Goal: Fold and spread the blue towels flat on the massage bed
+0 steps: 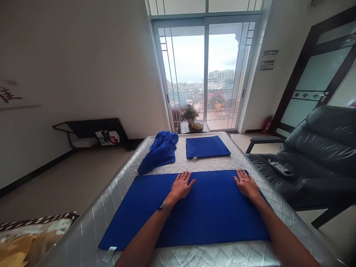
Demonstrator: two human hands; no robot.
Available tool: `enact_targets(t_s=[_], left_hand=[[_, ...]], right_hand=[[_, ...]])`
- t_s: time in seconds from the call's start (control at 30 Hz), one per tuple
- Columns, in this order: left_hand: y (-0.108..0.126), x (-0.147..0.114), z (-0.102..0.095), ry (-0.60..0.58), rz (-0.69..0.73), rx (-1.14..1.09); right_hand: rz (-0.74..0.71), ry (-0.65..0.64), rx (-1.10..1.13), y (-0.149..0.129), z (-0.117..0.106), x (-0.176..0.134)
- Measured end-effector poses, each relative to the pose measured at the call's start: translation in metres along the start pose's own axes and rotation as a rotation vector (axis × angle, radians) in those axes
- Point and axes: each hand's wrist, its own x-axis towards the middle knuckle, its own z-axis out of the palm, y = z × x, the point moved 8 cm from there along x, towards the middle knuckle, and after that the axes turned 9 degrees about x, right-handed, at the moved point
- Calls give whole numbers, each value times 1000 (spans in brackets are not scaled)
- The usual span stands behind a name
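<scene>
A blue towel lies spread out flat on a quilted mattress, a white label at its near left corner. My left hand rests palm down near the middle of the towel's far edge, fingers stretched out. At the far right corner, my right hand presses flat on the cloth, its fingers also extended. Beyond them sits a second blue towel, folded into a neat rectangle with a small tag. To its left is a crumpled blue towel in a loose heap.
A dark armchair with a remote control on its seat stands at the right. Past the mattress, a small table holds a potted plant before the glass sliding door. A black rack stands along the left wall.
</scene>
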Motion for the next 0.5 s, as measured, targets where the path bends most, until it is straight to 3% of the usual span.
enact_targets(t_s=[0.23, 0.3, 0.4, 0.5], left_hand=[[-179, -59, 5, -57, -288, 67], [-219, -78, 5, -57, -368, 78], [-246, -96, 4, -28, -419, 94], [-245, -100, 1, 24, -422, 99]], right_hand=[[1, -1, -39, 1, 4, 2], [5, -15, -55, 3, 4, 3], [27, -47, -63, 5, 1, 6], [107, -52, -99, -7, -9, 7]])
